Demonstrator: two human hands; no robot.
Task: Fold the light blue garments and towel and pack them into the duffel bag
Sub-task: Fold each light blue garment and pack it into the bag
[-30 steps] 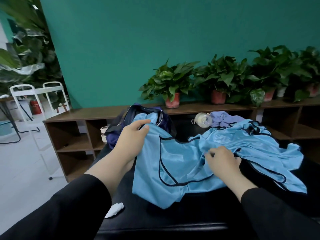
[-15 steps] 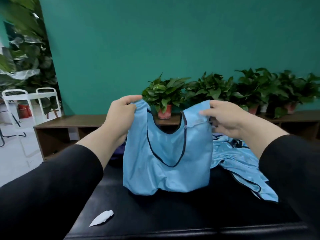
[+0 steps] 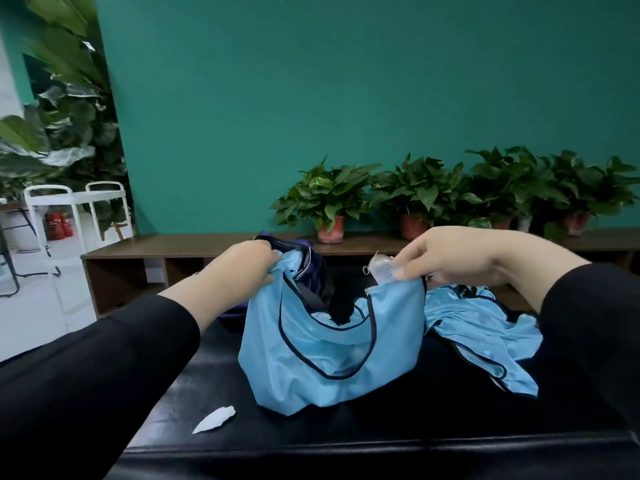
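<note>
Holding: a light blue vest by its two shoulder straps.
Counter: black; vest hem rests on it.
Duffel bag: navy, behind vest.
Second garment: crumpled, right.
Left hand: grip pinching left strap.
Right hand: grip pinching right strap.

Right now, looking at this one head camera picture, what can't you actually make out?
- Duffel bag, head view: mostly hidden behind the held light blue vest and the left hand; its inside is unseen.
- Left hand's grip: fingertips buried in the fabric.
- Clear bottle: partly covered by the right hand; label too small to read.
- Second blue garment: its right side runs behind the right sleeve.
</note>
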